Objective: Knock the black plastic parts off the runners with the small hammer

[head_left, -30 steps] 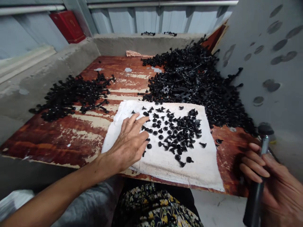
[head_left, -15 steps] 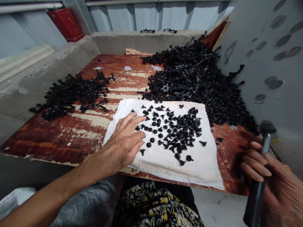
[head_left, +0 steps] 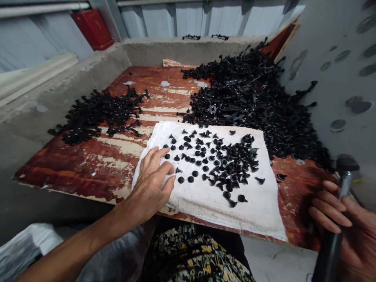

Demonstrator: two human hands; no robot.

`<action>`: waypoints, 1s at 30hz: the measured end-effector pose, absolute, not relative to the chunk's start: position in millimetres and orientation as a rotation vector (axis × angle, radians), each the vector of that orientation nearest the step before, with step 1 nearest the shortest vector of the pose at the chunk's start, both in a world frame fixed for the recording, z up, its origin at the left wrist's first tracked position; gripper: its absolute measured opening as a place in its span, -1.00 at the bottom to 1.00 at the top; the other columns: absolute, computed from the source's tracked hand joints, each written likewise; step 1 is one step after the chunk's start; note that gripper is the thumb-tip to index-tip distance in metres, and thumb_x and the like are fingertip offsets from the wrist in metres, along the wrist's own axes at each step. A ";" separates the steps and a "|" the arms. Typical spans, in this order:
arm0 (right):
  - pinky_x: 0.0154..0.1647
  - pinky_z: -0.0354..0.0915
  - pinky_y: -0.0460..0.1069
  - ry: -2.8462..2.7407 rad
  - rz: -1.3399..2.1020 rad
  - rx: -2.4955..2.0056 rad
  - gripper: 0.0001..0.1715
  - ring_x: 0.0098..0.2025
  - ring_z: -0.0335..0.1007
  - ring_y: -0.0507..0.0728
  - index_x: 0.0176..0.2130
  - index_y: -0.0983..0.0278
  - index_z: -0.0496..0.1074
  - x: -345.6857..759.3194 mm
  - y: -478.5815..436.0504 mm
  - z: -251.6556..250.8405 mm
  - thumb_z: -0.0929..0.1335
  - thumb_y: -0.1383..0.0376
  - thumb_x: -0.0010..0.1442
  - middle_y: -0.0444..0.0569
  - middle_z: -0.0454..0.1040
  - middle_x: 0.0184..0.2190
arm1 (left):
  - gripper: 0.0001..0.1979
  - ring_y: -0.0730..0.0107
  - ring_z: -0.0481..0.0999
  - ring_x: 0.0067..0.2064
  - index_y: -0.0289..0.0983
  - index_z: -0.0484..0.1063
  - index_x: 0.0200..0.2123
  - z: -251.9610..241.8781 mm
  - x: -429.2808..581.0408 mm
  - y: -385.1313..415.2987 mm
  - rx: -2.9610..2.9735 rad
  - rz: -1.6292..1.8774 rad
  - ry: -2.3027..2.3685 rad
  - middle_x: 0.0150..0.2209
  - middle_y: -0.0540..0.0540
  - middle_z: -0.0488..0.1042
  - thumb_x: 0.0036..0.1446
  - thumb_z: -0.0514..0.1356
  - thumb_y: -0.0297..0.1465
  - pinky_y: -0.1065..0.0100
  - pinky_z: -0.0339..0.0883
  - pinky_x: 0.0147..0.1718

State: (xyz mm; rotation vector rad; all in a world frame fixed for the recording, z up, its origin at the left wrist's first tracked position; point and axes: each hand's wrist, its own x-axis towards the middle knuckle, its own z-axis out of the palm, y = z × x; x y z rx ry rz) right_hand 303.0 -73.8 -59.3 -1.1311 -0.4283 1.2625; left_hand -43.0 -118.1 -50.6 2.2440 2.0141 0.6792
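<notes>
A white cloth (head_left: pixel 205 199) lies on the worn red board (head_left: pixel 102 164), strewn with several small black plastic caps (head_left: pixel 223 160). My left hand (head_left: pixel 151 184) rests flat on the cloth's left edge, fingers stretched out and slightly bent, fingertips next to the nearest caps and holding nothing. My right hand (head_left: pixel 343 223) is at the lower right, off the board, fingers wrapped round a black-handled tool (head_left: pixel 333 235) with a metal shaft and a dark round head (head_left: pixel 347 163).
A big heap of black plastic parts (head_left: pixel 252 98) fills the board's far right, against a grey wall. A smaller heap (head_left: pixel 100 113) lies at the left. Concrete ledges rim the board at left and back. A red box (head_left: pixel 93 28) stands behind. Flowered fabric (head_left: pixel 199 254) is below.
My left hand has drawn back leftward and toward me across the cloth, leaving a few caps spread out where it was. The right hand has kept its grip on the tool.
</notes>
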 end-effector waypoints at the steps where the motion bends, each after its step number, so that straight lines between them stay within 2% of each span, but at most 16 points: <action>1: -0.81 0.05 -0.32 -0.434 1.264 -1.133 -0.55 -0.63 -0.26 -0.15 -0.31 0.34 0.49 303.7 -73.9 -60.2 0.56 0.43 -0.30 -0.29 0.01 -0.54 | -0.90 -0.02 0.08 0.31 -0.22 0.33 -0.36 -49.8 -44.1 -116.7 2.240 0.706 2.022 0.17 -0.26 0.27 0.12 0.09 -0.53 -0.15 0.16 0.19; 5: -0.81 0.01 -0.31 -0.459 1.270 -1.135 -0.61 -0.63 -0.29 -0.14 -0.33 0.33 0.50 303.4 -75.3 -61.7 0.56 0.41 -0.24 -0.28 -0.02 -0.53 | -0.87 0.02 0.12 0.28 -0.24 0.38 -0.30 -45.3 -48.4 -102.9 2.308 0.756 1.963 0.16 -0.26 0.26 0.17 0.06 -0.51 -0.12 0.14 0.20; 9: -0.80 0.06 -0.32 -0.420 1.267 -1.121 -0.58 -0.63 -0.26 -0.15 -0.31 0.33 0.51 302.1 -75.9 -60.6 0.56 0.43 -0.26 -0.28 -0.01 -0.53 | -0.82 0.01 0.11 0.27 -0.26 0.45 -0.25 -42.4 -50.2 -78.0 2.420 0.744 1.869 0.16 -0.27 0.24 0.16 0.07 -0.53 -0.11 0.12 0.21; 18: -0.83 0.06 -0.33 -0.384 1.272 -1.147 -0.54 -0.65 -0.25 -0.16 -0.33 0.35 0.50 299.5 -72.6 -57.7 0.58 0.41 -0.32 -0.30 0.00 -0.55 | -0.77 0.01 0.16 0.21 -0.29 0.48 -0.42 -43.5 -50.9 -42.6 2.491 0.589 1.748 0.11 -0.25 0.30 0.17 0.04 -0.52 -0.10 0.18 0.13; 26: -0.83 0.04 -0.33 -0.362 1.260 -1.142 -0.53 -0.66 -0.22 -0.17 -0.32 0.36 0.50 301.1 -73.4 -57.5 0.59 0.42 -0.32 -0.30 0.01 -0.56 | -0.81 0.01 0.19 0.19 -0.29 0.45 -0.35 -44.6 -49.9 -31.9 2.499 0.571 1.780 0.07 -0.28 0.29 0.14 0.04 -0.53 -0.08 0.24 0.07; 30: -0.81 0.05 -0.34 -0.349 1.256 -1.145 -0.54 -0.66 -0.20 -0.17 -0.31 0.35 0.49 299.6 -73.1 -55.6 0.59 0.41 -0.29 -0.30 0.02 -0.55 | -0.79 -0.01 0.17 0.21 -0.28 0.48 -0.32 -42.5 -47.8 -29.5 2.527 0.557 1.792 0.12 -0.28 0.26 0.14 0.04 -0.52 -0.09 0.23 0.07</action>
